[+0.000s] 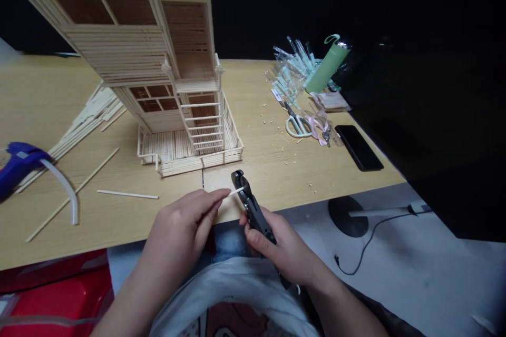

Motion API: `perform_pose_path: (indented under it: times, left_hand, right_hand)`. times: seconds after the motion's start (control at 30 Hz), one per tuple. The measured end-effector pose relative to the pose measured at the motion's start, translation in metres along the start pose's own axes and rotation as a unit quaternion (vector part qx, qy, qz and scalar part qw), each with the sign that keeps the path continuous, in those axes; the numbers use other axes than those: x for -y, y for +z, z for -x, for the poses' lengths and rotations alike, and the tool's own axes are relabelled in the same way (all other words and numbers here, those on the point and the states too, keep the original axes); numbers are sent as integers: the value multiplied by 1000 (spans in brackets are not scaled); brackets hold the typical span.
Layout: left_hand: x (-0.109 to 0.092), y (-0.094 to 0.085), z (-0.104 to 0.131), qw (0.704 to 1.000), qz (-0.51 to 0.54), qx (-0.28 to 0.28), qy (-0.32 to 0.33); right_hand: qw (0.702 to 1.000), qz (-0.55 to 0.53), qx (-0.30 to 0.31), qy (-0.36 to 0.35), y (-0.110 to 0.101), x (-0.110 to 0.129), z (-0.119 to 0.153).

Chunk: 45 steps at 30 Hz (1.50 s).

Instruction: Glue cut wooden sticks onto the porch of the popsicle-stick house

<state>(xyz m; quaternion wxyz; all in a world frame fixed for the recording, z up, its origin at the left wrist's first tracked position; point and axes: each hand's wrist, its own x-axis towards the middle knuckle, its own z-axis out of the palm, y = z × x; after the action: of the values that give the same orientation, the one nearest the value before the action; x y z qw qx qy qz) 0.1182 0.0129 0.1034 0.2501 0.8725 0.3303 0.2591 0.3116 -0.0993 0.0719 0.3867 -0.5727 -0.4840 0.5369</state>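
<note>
With the left hand (185, 221) I'm pinching a stick (236, 191), its tip meeting the head of the cutter (258, 217) near the front edge of the table (276, 189). With the right hand (282, 245) I'm gripping the cutter's handles; from here I can't tell whether its jaws are biting. Beyond, the house (118, 42) is standing, with the glue gun (23, 160) lying left.

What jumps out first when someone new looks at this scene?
Most likely the tall model house of thin sticks, towering at the back of the table, left of centre. Next, front and centre, the left hand holds a thin stick up to a dark hand tool in the right hand. A bright green bottle stands out at back right.
</note>
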Motion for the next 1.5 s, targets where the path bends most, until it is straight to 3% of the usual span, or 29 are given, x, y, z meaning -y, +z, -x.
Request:
perform_pose_path:
  times: [0.47, 0.77, 0.93, 1.1, 1.23, 1.37, 1.5]
  left_hand:
    - [-7, 5, -6, 997, -60, -6, 47]
    - [-4, 13, -5, 992, -104, -25, 62]
    - [-4, 22, -6, 990, -138, -12, 41]
    - [19, 2, -2, 989, -127, -77, 5]
    - [49, -16, -9, 962, -233, -122, -71]
    - [63, -17, -27, 933, -323, -29, -155]
    - [69, -9, -42, 941, -304, 26, -147]
  right_hand:
    - [1000, -5, -27, 11, -1, -3, 0]
    - [986, 128, -110, -6, 2, 1, -2]
    - [984, 103, -146, -10, -2, 2, -5]
    - [978, 44, -203, 14, -32, -7, -8]
    - [968, 64, -244, 1, -51, -16, -15]
    - [968, 51, -247, 11, -52, -19, -21]
    - [971, 31, -237, 14, -51, -18, -21]
